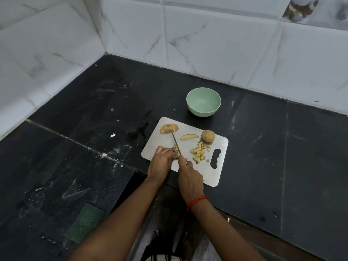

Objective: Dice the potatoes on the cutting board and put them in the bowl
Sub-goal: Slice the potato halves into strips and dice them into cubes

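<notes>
A steel cutting board [216,172] lies on the black counter. My left hand [162,161] holds a potato piece [177,153] down on the board with curled fingers. My right hand [189,176] grips the handle of a knife [176,143], whose blade lies against that piece. A pile of diced potato [199,152] sits to the right of the blade. Sliced potato wedges [169,128] lie at the board's far left, a single wedge [188,136] in the middle, and a whole potato [207,136] at the far right. The pale green bowl [203,104] stands empty beyond the board.
A green scouring pad [85,222] lies on the counter at the near left. White tiled walls meet in a corner behind the counter. The counter's inner edge [131,178] runs beneath my forearms.
</notes>
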`<state>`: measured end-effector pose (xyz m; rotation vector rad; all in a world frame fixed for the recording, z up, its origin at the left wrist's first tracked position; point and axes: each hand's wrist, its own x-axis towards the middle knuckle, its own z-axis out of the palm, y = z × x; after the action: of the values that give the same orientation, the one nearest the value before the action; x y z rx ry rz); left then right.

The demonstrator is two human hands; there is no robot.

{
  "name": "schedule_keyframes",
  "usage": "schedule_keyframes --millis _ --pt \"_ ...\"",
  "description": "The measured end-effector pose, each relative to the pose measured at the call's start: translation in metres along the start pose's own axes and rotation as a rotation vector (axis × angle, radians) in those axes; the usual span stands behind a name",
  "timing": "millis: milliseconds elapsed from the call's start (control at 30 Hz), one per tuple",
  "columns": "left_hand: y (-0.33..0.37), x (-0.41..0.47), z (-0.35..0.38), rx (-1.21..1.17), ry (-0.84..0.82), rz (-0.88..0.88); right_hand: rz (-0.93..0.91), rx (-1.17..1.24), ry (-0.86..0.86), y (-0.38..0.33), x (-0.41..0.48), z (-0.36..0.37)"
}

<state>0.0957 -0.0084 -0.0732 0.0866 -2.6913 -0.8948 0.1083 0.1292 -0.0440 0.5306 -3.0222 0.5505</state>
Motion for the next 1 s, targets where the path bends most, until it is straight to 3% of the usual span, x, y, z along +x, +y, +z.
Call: schedule_keyframes --millis 167,333,467,667,1000 --pt "0.004 0.001 0.0 0.036 0.021 0.026 -0.031 -0.106 -0.053 0.014 -0.042 -0.004" --pt "0.002 0.002 0.001 0.034 0.023 0.044 0.042 -0.124 -0.079 0.02 -0.061 -0.008" --pt "0.003 0.0 0.0 -0.002 0.018 0.001 0.103 -0.102 -0.194 0.02 -0.061 -0.011" --pt "0.001 0.0 -0.001 0.014 0.002 0.009 0.06 -0.091 -0.08 0.012 -0.045 -0.001" --pt "0.002 -0.001 -0.002 -0.024 -0.003 -0.026 0.003 -0.12 -0.169 -0.003 -0.013 -0.017"
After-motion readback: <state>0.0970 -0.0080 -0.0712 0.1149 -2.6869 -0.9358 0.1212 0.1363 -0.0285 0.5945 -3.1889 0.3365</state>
